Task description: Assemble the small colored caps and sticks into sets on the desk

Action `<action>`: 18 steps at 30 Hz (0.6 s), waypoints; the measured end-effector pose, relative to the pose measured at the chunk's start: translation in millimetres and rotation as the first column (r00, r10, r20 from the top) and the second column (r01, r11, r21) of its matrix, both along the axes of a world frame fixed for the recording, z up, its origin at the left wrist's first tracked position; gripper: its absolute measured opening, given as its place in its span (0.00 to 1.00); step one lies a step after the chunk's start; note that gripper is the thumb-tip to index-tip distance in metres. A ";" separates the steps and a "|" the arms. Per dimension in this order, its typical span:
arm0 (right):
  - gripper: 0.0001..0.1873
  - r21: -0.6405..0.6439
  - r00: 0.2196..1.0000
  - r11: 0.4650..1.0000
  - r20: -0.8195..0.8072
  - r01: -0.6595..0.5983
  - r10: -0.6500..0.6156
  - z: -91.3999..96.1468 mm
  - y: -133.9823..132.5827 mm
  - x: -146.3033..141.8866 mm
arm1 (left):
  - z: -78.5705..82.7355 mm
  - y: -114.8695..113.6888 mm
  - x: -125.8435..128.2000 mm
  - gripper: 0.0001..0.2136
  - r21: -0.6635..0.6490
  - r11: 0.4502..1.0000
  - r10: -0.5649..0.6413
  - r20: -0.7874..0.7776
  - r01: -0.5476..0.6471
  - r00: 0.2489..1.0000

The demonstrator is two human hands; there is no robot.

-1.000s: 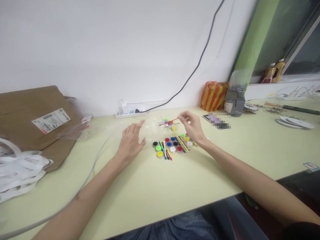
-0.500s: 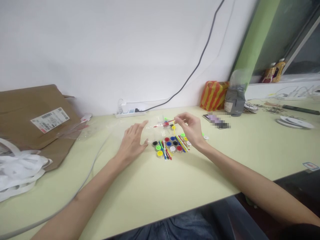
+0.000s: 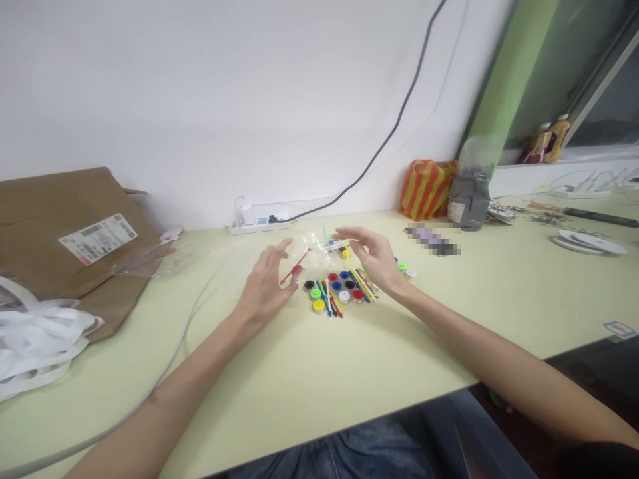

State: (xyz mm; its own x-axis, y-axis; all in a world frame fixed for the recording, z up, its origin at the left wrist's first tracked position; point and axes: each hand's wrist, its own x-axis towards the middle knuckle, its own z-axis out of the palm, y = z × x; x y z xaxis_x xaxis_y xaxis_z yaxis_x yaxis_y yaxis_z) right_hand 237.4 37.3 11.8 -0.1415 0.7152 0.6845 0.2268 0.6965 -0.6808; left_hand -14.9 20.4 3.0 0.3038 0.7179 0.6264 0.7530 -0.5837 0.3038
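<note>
colored pots crowd in beside the right hand

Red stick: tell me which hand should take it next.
Left, probably: the left hand sits right beside the red stick, its fingers curled toward it, while the right hand is farther off across the table.

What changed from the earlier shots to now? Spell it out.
The red plastic stick has left the right hand, which has opened, and moved leftward to the left hand, where it sits between fingers and thumb; how firmly is hard to tell. The clear plastic bag and the coloured round caps look unmoved.
</note>
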 end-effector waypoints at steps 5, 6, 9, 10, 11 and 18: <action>0.16 0.096 0.841 0.953 0.452 0.286 -0.298 -17.2 27.4 22.5 | -1.6 4.0 3.4 0.31 -0.126 0.991 0.008 0.362 0.040 0.932; 0.16 0.085 0.794 0.952 0.533 0.293 -0.292 -20.5 32.0 25.4 | -2.0 5.3 3.6 0.31 -0.175 0.983 0.033 0.446 0.051 0.894; 0.18 0.043 0.696 0.954 0.674 0.298 -0.248 -27.0 42.1 29.8 | -2.8 9.3 2.4 0.30 -0.266 0.963 0.117 0.572 0.049 0.812; 0.18 0.040 0.672 0.956 0.702 0.292 -0.234 -27.9 44.1 29.9 | -3.0 10.4 1.9 0.29 -0.279 0.959 0.132 0.585 0.046 0.800; 0.19 0.039 0.648 0.958 0.728 0.285 -0.222 -28.3 45.5 29.4 | -3.2 11.2 1.5 0.30 -0.288 0.956 0.139 0.594 0.048 0.793; 0.16 0.042 0.595 0.967 0.781 0.251 -0.189 -26.2 43.5 21.4 | -3.7 10.8 2.1 0.31 -0.344 0.932 0.149 0.658 0.118 0.738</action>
